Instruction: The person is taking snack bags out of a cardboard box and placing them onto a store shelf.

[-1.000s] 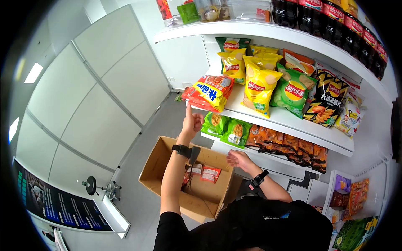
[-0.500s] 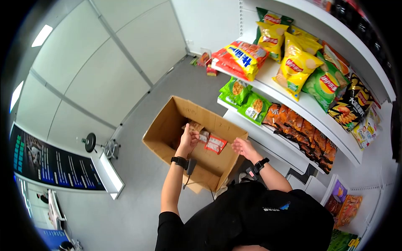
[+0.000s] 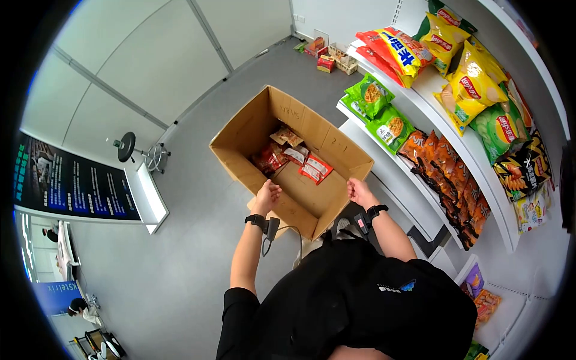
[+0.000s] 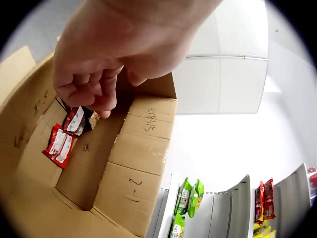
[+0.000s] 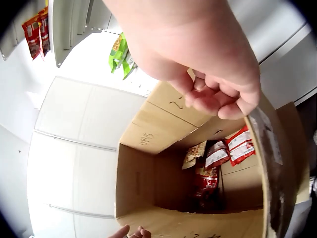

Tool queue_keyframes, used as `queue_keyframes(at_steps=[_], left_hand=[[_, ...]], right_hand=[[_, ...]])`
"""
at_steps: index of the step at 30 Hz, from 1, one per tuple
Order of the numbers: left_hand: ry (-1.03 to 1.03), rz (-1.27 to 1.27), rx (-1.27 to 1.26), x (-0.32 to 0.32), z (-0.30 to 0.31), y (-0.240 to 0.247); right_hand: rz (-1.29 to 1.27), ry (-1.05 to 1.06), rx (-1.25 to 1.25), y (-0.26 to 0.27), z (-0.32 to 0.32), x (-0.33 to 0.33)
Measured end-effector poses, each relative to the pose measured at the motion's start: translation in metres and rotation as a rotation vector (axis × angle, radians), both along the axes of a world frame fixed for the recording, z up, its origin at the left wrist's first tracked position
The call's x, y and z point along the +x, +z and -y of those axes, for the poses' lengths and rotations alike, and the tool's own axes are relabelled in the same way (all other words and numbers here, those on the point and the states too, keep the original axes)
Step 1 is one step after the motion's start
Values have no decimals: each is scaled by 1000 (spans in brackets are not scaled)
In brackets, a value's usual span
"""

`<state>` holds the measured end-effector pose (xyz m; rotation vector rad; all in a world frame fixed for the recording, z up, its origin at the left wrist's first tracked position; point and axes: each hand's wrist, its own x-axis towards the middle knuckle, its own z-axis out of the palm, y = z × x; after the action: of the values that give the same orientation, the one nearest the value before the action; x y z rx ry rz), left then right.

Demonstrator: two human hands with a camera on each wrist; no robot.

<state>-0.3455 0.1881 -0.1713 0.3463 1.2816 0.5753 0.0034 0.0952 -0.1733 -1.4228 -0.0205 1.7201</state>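
Note:
A deep, open-topped cardboard box [image 3: 339, 147] stands in front of the body. At its near left side my left hand [image 3: 267, 197] hovers with loosely curled fingers and nothing in them. My right hand [image 3: 360, 192] is at the right rim, its fingers bent and holding nothing; in the right wrist view the fingertips are right at the rim. Inside the box lie a red-and-white snack packet [image 3: 315, 169], a second such packet [image 4: 76, 120], a tan packet [image 5: 194, 154] and some dark red packets [image 3: 270, 157].
To the right are shelves with a red-and-yellow bag [image 3: 399, 54], yellow chip bags [image 3: 471, 87], green snack bags [image 3: 390, 127] and orange packets [image 3: 447, 174]. Small boxes [image 3: 327, 63] sit on the floor by the far wall. A wheeled stool [image 3: 127, 147] stands at the left.
My left hand has come down from beside the shelf's red-and-yellow bag to the box's near side. My right hand has drawn to the box's right rim. The head view has tilted down and left.

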Motion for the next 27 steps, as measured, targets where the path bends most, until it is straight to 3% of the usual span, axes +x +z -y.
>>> queue_keyframes(at_steps=[5,17,22,27], left_hand=[[134,51,22,-12,14,-11],[113,51,-10,1,11,-8],[77,-8,-101,16,7,-26],[109,110,-149,53,-9,-36]], right_hand=[[81,-48,-14,-14,10,-1],[295,4,20,-9,10,-20],[190,123,2,-8,-6,-12],[265,68,-1,13,-46,-8]])
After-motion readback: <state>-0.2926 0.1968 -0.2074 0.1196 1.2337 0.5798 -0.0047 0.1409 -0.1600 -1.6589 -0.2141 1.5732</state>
